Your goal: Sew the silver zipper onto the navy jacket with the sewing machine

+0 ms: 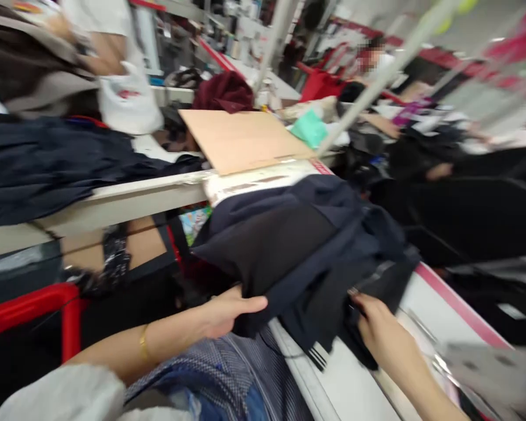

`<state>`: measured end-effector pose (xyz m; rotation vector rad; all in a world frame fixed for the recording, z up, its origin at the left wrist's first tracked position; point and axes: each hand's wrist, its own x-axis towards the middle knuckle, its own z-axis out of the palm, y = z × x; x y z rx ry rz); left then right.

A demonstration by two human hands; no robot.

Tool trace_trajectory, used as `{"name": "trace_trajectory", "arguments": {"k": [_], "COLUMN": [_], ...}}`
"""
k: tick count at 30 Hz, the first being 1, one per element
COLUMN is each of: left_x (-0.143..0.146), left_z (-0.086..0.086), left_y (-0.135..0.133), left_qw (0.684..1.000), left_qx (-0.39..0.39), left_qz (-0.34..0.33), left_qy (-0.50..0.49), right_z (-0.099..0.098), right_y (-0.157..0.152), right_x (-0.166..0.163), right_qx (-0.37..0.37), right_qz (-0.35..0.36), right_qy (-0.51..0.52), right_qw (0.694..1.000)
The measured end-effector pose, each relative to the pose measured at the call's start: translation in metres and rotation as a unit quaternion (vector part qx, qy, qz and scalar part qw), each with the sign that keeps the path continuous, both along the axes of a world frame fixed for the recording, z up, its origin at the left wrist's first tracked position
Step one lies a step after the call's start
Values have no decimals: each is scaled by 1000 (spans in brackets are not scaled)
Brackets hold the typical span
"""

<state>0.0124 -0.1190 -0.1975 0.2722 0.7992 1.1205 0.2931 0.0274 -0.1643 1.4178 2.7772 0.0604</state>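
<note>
A pile of dark navy and black fabric pieces (298,245) lies over the edge of a white worktable (359,386). My left hand (228,310) grips the lower left edge of the pile, thumb on top and fingers underneath. My right hand (377,330) holds the pile's right lower edge, fingers curled into the dark cloth. A gold bangle (144,344) sits on my left wrist. The picture is smeared by motion.
A brown cardboard sheet (243,140) lies on a white bench (127,199) behind the pile. More dark cloth (48,164) covers the bench at left. A red metal frame (39,304) stands at lower left. Another person in a white top (114,58) stands behind the bench, and other people work at far right.
</note>
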Motion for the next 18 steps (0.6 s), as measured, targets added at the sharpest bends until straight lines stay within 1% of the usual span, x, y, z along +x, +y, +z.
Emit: {"name": "trace_trajectory", "arguments": {"k": [1,2,3,4,6,8,9,10,11,12,13,14,16,17,18], "left_x": [1,2,1,1,1,3,4,5,5,6,6,7,8,9,10], "left_z": [0,-1,-3,-5,-9,-9,-8,-4,0,5,11,16,23,24,24], "left_y": [-4,-8,-9,-10,-10,-10,-11,-12,-13,-14,-15,-16,-18,-18,-18], "left_qw": [1000,998,992,979,933,883,865,854,853,864,887,917,967,981,988], "left_qx": [-5,-13,-22,-27,-7,44,71,93,105,104,94,77,22,-14,-51], "left_qz": [-25,-36,-29,-4,76,145,158,154,135,102,59,12,-71,-103,-118], "left_qy": [13,53,121,202,351,444,471,489,494,482,447,392,243,163,88], "right_z": [7,12,17,20,24,25,25,26,26,26,27,29,31,33,34], "right_y": [-7,-11,-13,-13,-13,-12,-10,-9,-6,-2,2,6,14,18,21], "right_x": [-8,-16,-24,-30,-35,-35,-34,-33,-32,-32,-32,-33,-34,-35,-36], "right_qx": [0,4,13,25,35,40,40,41,42,43,44,46,50,52,53], "right_qz": [-7,-8,-2,-1,-18,-28,-29,-28,-27,-25,-23,-20,-13,-9,-5], "right_qy": [-31,-68,-103,-133,-153,-160,-162,-164,-166,-167,-168,-169,-171,-173,-174], "right_qw": [999,998,995,991,987,986,985,985,985,985,985,984,984,984,983]}}
